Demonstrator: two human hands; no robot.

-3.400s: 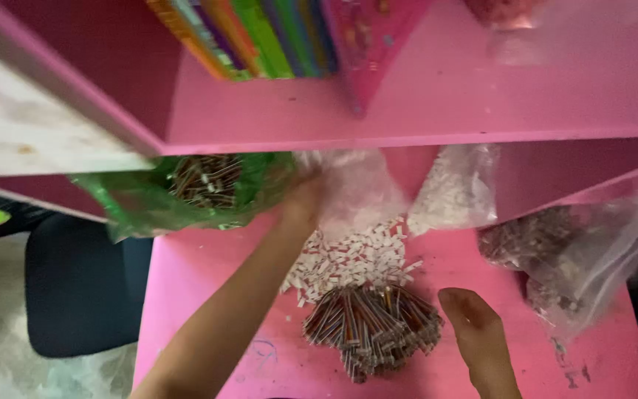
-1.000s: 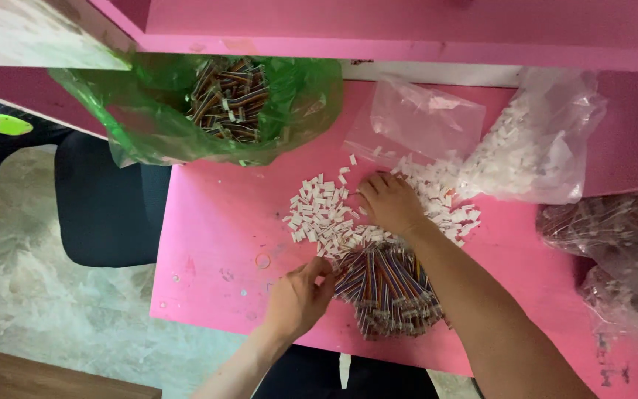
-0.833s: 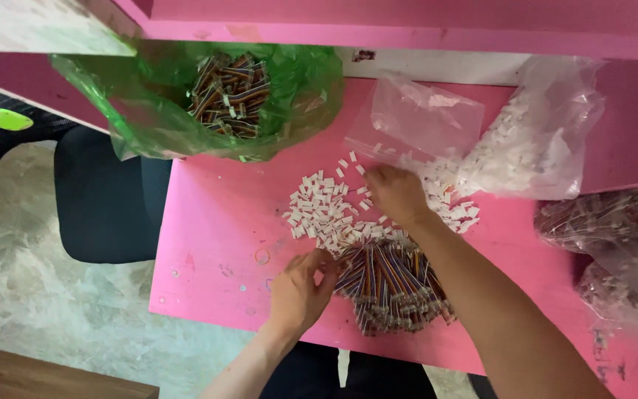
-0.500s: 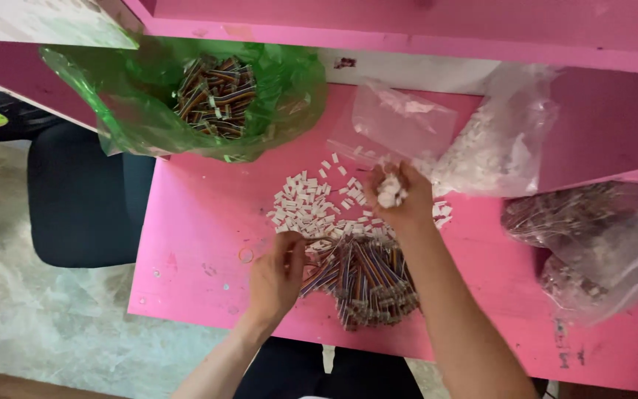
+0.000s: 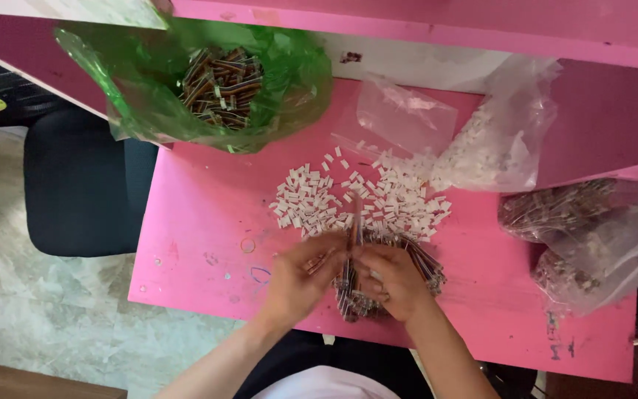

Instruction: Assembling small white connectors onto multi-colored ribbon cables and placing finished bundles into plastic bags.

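My left hand (image 5: 298, 282) and my right hand (image 5: 394, 281) meet over a pile of short brown striped wire pieces (image 5: 422, 262) at the front of the pink desk (image 5: 201, 222). Between their fingertips they pinch one thin wire piece (image 5: 354, 220) that points away from me. Motion blur hides whether my right hand also holds a white piece. Just beyond the hands lies a spread of small white plastic connectors (image 5: 367, 199).
A green plastic bag (image 5: 149, 96) holding more wire pieces sits at the back left. A clear bag of white connectors (image 5: 492, 148) and clear bags of brown parts (image 5: 592, 236) lie at the right. A black chair (image 5: 83, 192) stands left of the desk, a pink shelf (image 5: 444, 29) above.
My right hand left the white connectors, lifted several of them, then came back to join my left hand over the wire pile. One wire piece now sticks up between both hands.
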